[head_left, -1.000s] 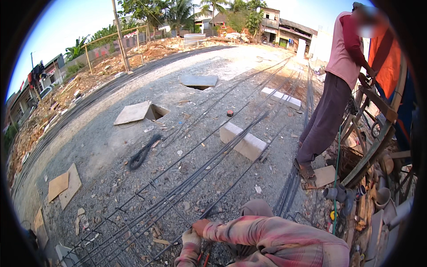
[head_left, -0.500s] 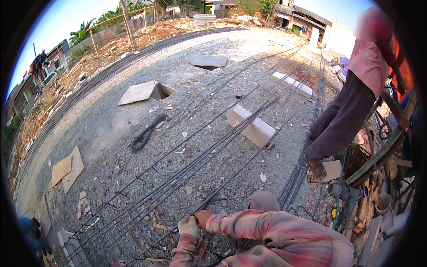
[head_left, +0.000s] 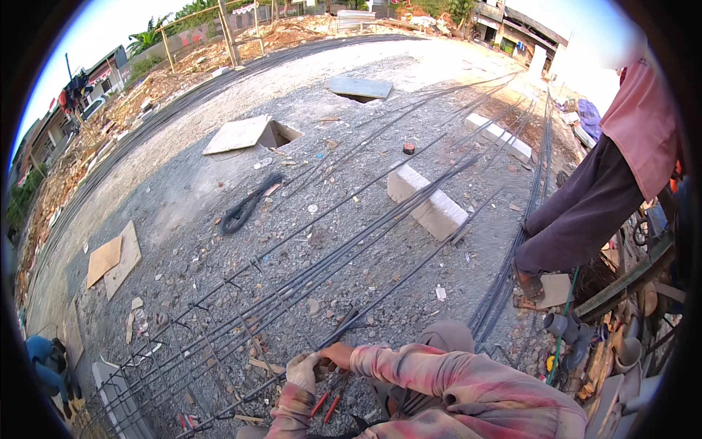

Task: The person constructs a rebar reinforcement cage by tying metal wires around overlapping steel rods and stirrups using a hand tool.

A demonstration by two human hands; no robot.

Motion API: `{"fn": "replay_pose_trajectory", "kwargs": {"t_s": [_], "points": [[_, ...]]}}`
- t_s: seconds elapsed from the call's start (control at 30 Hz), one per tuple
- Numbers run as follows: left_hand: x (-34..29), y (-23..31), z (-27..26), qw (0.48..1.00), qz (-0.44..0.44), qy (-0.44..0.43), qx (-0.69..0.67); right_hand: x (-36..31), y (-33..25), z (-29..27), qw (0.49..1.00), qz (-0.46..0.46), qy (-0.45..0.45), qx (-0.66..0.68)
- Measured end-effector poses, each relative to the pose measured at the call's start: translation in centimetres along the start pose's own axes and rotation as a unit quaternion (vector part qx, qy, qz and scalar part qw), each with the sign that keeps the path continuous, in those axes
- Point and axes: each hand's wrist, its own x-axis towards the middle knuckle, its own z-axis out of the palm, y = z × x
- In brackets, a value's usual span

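Observation:
In a pale work glove, my left hand is closed at the near bar of a long steel rebar cage. My bare right hand meets it fingertip to fingertip, also closed, beside the same bar and a cross stirrup. Whatever the fingers pinch is too small or hidden to name. Just below my hands is a red-handled pair of pliers, its head partly hidden by them. Dark bars run from the cage up to the right, over a pale block.
A co-worker in dark trousers stands at the right beside bundled rebar. Pipe fittings and scrap wood lie there. Two board-covered openings, one under a tilted board, and a wire coil lie farther off. A person in blue crouches lower left.
The view has swung a little left, so most things sit farther right. My hands stay together at the bar. The pliers' red handles show more plainly, and more of the person in blue shows.

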Motion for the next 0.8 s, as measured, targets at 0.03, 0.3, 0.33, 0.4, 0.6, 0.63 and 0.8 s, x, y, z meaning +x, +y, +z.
{"fn": "replay_pose_trajectory", "kwargs": {"t_s": [0.03, 0.3, 0.33, 0.4, 0.6, 0.63, 0.8], "points": [[0.2, -0.1, 0.0, 1.0, -0.001, -0.005, 0.001, -0.4, -0.2, 0.0, 1.0, 0.001, 0.005, 0.001], [1.4, -1.4, -1.9, 0.997, 0.018, -0.077, 0.02, -2.0, -2.2, 0.0, 0.972, -0.072, 0.016, -0.221], [1.2, -1.5, -1.8, 0.997, 0.028, -0.071, 0.021, -1.8, -2.0, 0.5, 0.964, -0.094, 0.064, -0.24], [1.6, -2.4, -1.4, 0.998, 0.039, -0.044, 0.036, 0.3, 0.3, 1.2, 0.942, -0.105, 0.138, -0.288], [2.4, -5.4, -0.8, 0.999, 0.039, -0.004, -0.019, 1.4, 0.6, 1.5, 0.946, -0.113, 0.165, -0.256], [2.5, -5.6, -0.8, 0.997, 0.035, 0.001, -0.074, 1.2, 0.3, 1.5, 0.945, -0.115, 0.165, -0.258], [2.8, -5.7, -0.2, 0.994, -0.007, -0.03, -0.106, 1.6, 0.9, 0.6, 0.938, -0.111, 0.153, -0.292]]}}
